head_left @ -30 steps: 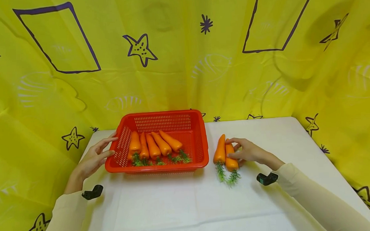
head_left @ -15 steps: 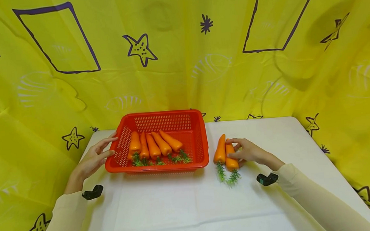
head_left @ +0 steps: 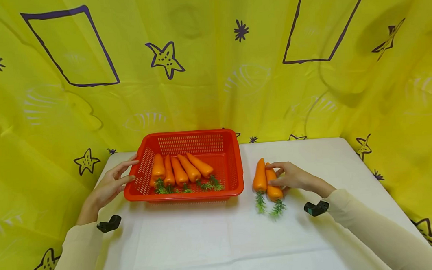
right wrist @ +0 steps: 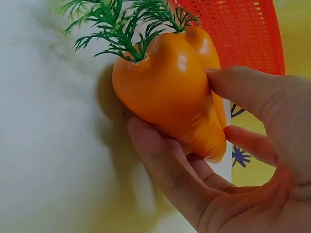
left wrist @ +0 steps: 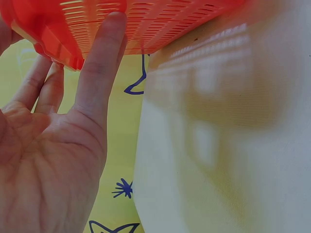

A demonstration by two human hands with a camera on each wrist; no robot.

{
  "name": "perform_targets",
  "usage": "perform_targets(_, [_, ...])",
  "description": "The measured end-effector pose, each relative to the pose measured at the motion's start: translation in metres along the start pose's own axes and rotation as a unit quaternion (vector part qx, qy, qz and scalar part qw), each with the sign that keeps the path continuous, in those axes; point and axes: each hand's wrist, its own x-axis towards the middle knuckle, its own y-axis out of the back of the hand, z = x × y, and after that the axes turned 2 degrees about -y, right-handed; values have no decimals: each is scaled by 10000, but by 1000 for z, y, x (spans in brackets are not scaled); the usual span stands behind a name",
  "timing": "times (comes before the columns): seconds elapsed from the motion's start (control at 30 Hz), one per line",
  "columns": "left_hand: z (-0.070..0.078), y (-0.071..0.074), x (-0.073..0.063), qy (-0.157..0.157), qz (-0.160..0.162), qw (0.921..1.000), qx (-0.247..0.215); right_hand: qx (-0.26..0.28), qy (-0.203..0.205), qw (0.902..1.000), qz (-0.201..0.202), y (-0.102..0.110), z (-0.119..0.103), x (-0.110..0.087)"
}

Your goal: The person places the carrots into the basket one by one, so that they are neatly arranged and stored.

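My right hand (head_left: 293, 176) pinches an orange carrot (head_left: 274, 191) with green leaves, thumb on one side and fingers on the other. The right wrist view shows this carrot (right wrist: 160, 82) close up, with part of another behind it. That second carrot (head_left: 259, 177) lies on the left of the held one, close beside it. On the left, a red perforated basket (head_left: 190, 195) contains several orange carrots (head_left: 180, 171), leaves toward the front. My left hand (head_left: 110, 185) touches the basket's left side with extended fingers. In the left wrist view, a straight finger (left wrist: 99, 68) meets the slotted wall.
A white cloth covers the table (head_left: 221, 236). Yellow curtains (head_left: 206, 90) with dark drawings stand close behind the basket and along both sides. A dark device (head_left: 109, 224) sits at my left wrist and another device (head_left: 316, 208) at my right.
My right hand and the two carrots outside the basket have shifted slightly to the right. The head view has tilted a little. Left hand and basket stay in place.
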Motion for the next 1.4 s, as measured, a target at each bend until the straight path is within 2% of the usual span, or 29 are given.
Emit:
perform_targets(0.27, [1,-3,-1,129,65,9998,100,-334,236,9991,-80,18,-7,-11])
perform_targets(0.57, [-6,1,-1,112,48,9999,22,-564,669,9961,-116,38,-24,-25])
perform_targets(0.73, [-7,0,-1,125,64,9999,43,-444,889,9950,49,50,-38,-35])
perform_targets(1.03, [-4,-2,0,165,87,9998,88,-188,999,9932,576,69,-52,-48])
perform_targets(1.23, [-4,-1,0,137,100,9998,100,22,1133,9913,662,71,-58,-50])
perform_targets(1.4, [-3,0,0,83,63,9999,98,-50,1198,9907,636,70,-67,-47])
